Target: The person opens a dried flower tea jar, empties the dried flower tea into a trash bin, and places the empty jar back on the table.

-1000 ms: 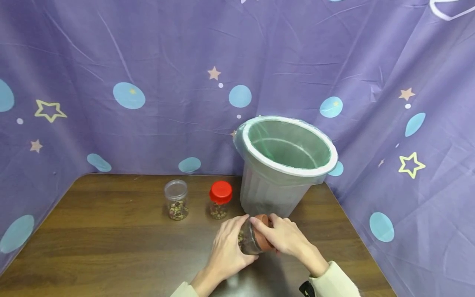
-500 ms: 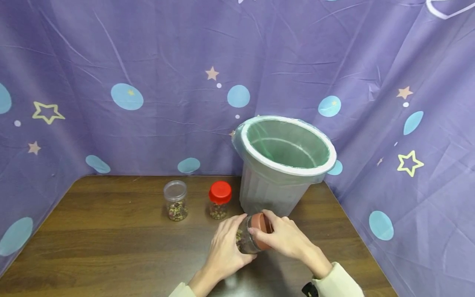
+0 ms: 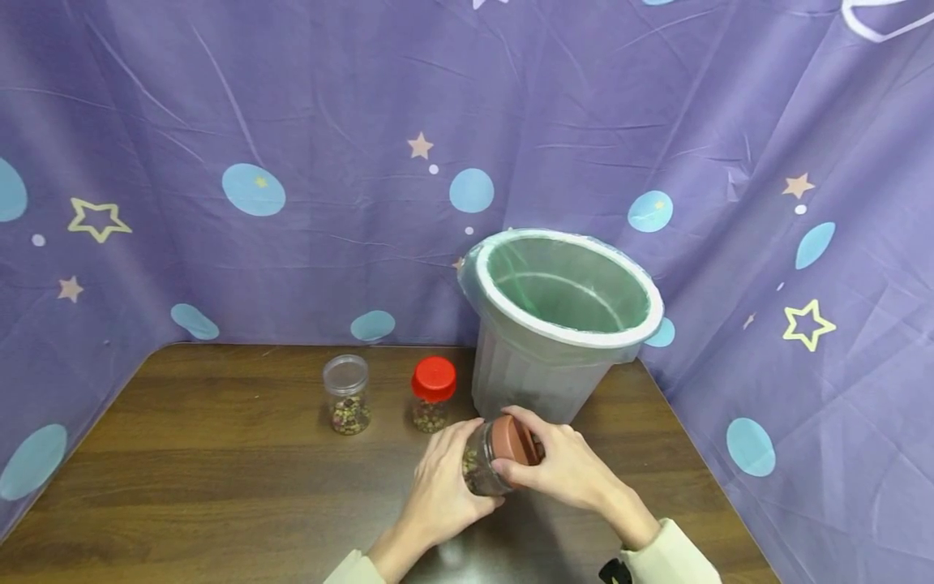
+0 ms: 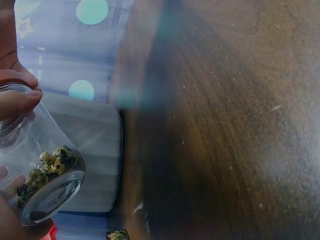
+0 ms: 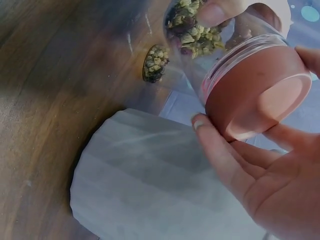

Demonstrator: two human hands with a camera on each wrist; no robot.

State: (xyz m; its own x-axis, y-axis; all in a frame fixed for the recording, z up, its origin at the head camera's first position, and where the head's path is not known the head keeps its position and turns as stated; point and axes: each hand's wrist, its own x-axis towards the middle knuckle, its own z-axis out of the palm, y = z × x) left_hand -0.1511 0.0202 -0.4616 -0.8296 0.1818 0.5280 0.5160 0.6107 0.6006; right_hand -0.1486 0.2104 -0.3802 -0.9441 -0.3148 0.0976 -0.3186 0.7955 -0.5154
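Note:
A clear jar [image 3: 477, 469] with dried flower buds in its lower part is held tilted above the table, in front of the bin. My left hand [image 3: 440, 485] grips the jar's body, fingers on the far side and thumb underneath. Around its orange-brown lid [image 3: 508, 442] my right hand [image 3: 572, 462] has its fingers and thumb, as the right wrist view also shows with the lid [image 5: 260, 90] seated on the jar's neck. In the left wrist view the dried buds [image 4: 47, 170] lie heaped near the jar's base.
A grey bin [image 3: 536, 381] with a white rim and a clear liner stands behind my hands. To its left are a red-lidded jar [image 3: 434, 381] and a clear-lidded jar [image 3: 347, 397], both holding dried buds. A purple curtain [image 3: 328, 203] borders the wooden table [image 3: 219, 478].
My right hand has shifted its grip on the lid, its fingers now farther over the top. The lid's top and its raised bar face more toward the view. The left hand barely moved.

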